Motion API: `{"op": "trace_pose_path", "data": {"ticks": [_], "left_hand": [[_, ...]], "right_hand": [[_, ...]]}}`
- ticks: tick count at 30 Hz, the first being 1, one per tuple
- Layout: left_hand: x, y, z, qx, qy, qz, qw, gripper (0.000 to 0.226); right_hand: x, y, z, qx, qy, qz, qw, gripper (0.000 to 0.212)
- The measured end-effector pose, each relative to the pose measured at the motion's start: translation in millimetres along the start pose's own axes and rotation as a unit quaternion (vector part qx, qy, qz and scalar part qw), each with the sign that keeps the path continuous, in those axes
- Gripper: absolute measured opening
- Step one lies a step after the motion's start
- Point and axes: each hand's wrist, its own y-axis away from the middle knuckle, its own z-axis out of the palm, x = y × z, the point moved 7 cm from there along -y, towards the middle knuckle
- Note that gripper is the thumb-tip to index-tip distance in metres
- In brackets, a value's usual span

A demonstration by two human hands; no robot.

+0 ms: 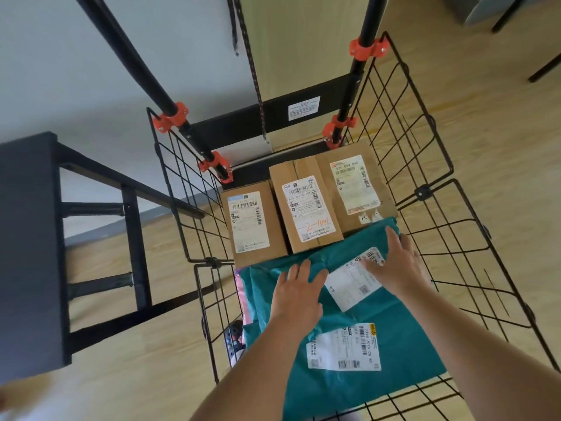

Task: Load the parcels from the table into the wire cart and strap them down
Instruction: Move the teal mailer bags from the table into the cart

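Three cardboard boxes (306, 208) sat label-up in a tight row across the far end of the wire cart (423, 193), against its back panel. I judged that row was there to give the rigid parcels a firm base and keep the near half free for soft goods. A teal mailer (343, 250) lay in that near half, its far edge lapping onto the boxes. It partly covered what looked like a second teal mailer (403, 344) nearer me. A pink bag (244, 299) showed beneath them at the left wall.

My left grip (297, 293) lay flat on the upper mailer's left part, fingers straight and spread, holding nothing. My right grip (394, 262) was likewise flat and open, palm down over the shipping label, fingertips (390, 235) reaching the far edge. As I read it, both were pressing the bag down to level it, since a slack bag would bulge and let a strap slip.

The loading looked close to done, and the strapping had not begun. The bungee strap (256, 86) hung from the handle frame, its hook dangling just above the boxes. Orange clamps (171, 117) fixed the wire walls to the uprights. The dark worktop (27, 238) stood to the left on a wooden floor (485, 117), and I could not see what was on its top.
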Motion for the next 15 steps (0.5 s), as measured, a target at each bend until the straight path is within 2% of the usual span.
{"op": "trace_pose_path", "data": {"ticks": [4, 7, 12, 15], "left_hand": [[-1, 3, 5, 0.007, 0.020, -0.016, 1.000, 0.073], [-4, 8, 6, 0.020, 0.015, -0.031, 0.999, 0.078], [-12, 17, 10, 0.033, 0.001, -0.036, 0.999, 0.079], [-14, 20, 15, 0.036, 0.010, -0.043, 0.998, 0.074]], "right_hand": [[12, -3, 4, -0.016, 0.031, 0.039, 0.999, 0.081], [9, 4, 12, -0.027, 0.024, 0.059, 0.998, 0.090], [-14, 22, 23, -0.014, 0.035, -0.001, 0.999, 0.101], [-28, 36, 29, -0.038, 0.055, -0.037, 0.997, 0.102]]}}
